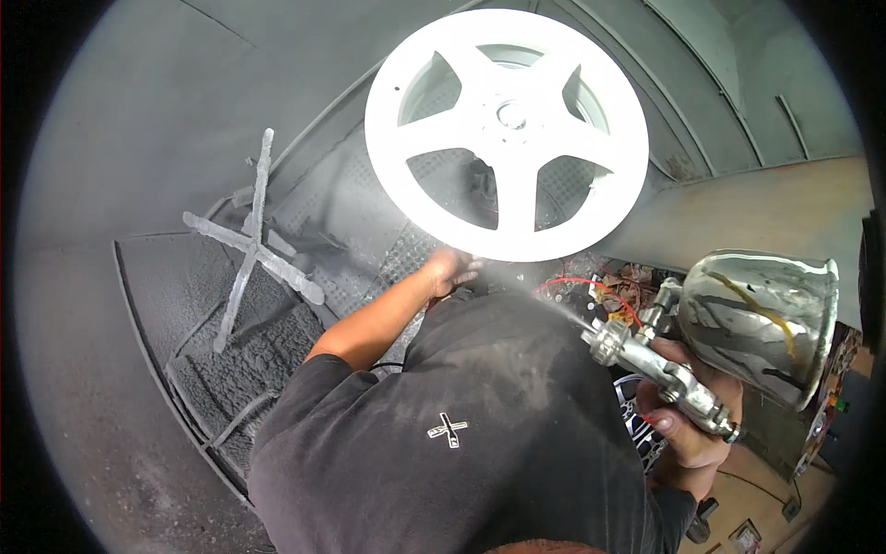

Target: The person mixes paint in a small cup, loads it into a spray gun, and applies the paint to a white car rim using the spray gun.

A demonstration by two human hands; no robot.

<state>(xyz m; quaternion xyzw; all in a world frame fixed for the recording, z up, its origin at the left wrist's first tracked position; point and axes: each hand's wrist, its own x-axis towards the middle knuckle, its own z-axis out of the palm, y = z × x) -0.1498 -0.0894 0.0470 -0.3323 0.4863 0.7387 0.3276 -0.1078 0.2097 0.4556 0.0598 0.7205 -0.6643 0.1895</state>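
My right hand (pixel 692 425) grips a metal spray gun (pixel 646 360) with a shiny, paint-streaked cup (pixel 757 323) on it; a pale mist leaves its nozzle toward the upper left. A white five-spoke wheel (pixel 535 208) fills the upper middle, its face turned up. Just below the wheel's lower rim is my left hand (pixel 448 272), fingers curled; what they hold, if anything, is hidden. My dark shirt covers the lower middle.
A grey-coated cross-shaped frame (pixel 254 242) stands at the left, over dark crumpled covering (pixel 231 369). Grey walls (pixel 138 111) curve around. A red hose or wire (pixel 581 282) lies among debris below the wheel. A beige panel (pixel 757 203) is at the right.
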